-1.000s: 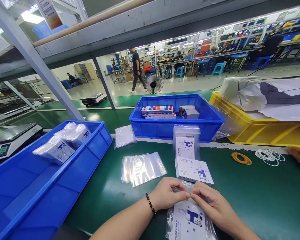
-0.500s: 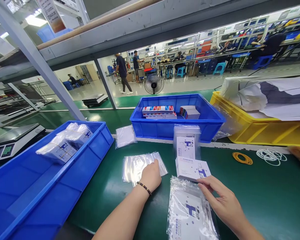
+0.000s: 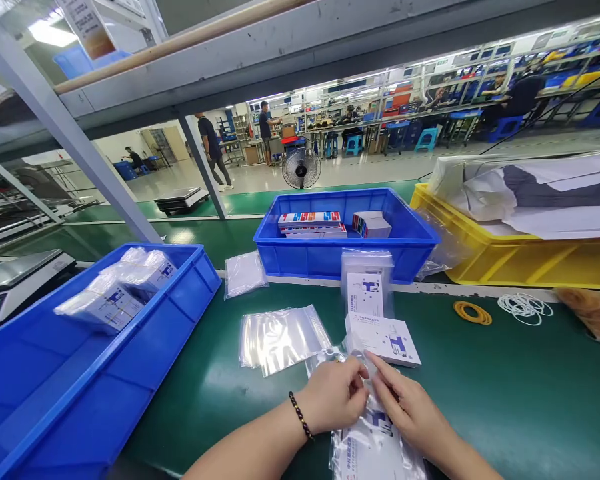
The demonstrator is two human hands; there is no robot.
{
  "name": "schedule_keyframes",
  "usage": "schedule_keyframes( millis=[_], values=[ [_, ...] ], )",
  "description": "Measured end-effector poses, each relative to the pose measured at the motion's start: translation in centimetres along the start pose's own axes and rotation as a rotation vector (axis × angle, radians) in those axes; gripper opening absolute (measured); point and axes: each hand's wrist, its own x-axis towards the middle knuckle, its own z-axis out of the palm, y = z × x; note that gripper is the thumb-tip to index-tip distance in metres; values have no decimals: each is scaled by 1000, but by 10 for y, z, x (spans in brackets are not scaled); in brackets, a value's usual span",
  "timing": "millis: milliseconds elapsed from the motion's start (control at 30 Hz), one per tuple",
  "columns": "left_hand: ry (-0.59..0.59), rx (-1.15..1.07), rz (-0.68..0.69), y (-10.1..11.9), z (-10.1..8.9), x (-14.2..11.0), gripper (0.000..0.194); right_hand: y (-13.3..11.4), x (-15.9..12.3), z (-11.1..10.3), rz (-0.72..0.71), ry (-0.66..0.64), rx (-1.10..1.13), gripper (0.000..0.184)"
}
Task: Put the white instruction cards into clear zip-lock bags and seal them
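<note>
My left hand [image 3: 336,395], with a dark bead bracelet, is closed on a clear plastic bag [image 3: 325,358]. My right hand [image 3: 410,405] meets it, fingertips pinching the same bag near its mouth. Both hands are above a pile of bagged white cards [image 3: 367,450] with blue print, partly hidden by them. Just beyond my right fingers lies a stack of white printed cards [image 3: 387,339]. Behind that, more clear bags with a printed card [image 3: 365,293] lean against the blue bin. Fanned flat clear bags [image 3: 283,339] lie left of the hands.
A blue bin [image 3: 347,259] holding small boxes stands ahead; another blue bin [image 3: 175,320] with bundled packs is at left. Right are a yellow bin [image 3: 510,263], orange rubber bands [image 3: 473,313] and white bands [image 3: 524,309]. A shelf beam [image 3: 260,67] crosses overhead. People are farther back.
My left hand has moved right from the fanned bags, bringing a clear bag over the bagged cards. My right hand has left the card stack's edge and moved left to that bag.
</note>
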Motion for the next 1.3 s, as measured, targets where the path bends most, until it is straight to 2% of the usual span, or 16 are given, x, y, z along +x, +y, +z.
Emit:
schedule_keyframes(
  millis=[67, 167, 267, 333, 500, 633, 767, 900, 1000, 1067, 1167, 1233, 1300],
  values=[
    [34, -151, -75, 0, 2, 2, 6, 0, 0, 0, -140, 94, -118, 40],
    [74, -414, -189, -2, 2, 7, 25, 2, 1, 2, -334, 200, -262, 38],
    [92, -548, -247, -3, 4, 11, 36, -1, 2, 4, -416, 227, -287, 37],
    [113, -578, -259, -3, 6, 12, 36, -6, 3, 3, -374, 212, -240, 33],
    [138, -554, -188, -3, 8, 10, 28, -17, 5, -6, -126, 22, -52, 21],
    [105, -423, -154, 0, 6, 8, 27, -19, 5, -7, -58, -25, 31, 33],
    [64, -241, -68, 2, 7, 7, 28, -16, 4, -2, -36, 51, -76, 38],
    [12, -200, -34, 1, 12, 5, 32, -11, 5, -3, 6, 222, -256, 38],
    [-7, -282, -124, -1, 13, 7, 30, -9, 6, -7, -36, 294, -271, 34],
    [46, -350, -212, -3, 10, 9, 28, -11, 5, -8, -156, 307, -242, 23],
    [121, -455, -276, -6, 5, 12, 28, -15, 4, -7, -332, 305, -252, 24],
    [118, -518, -273, -8, 1, 12, 31, -17, 4, -7, -359, 273, -252, 16],
    [135, -548, -231, -8, -4, 11, 34, -17, 5, -10, -304, 235, -184, 19]
  ],
)
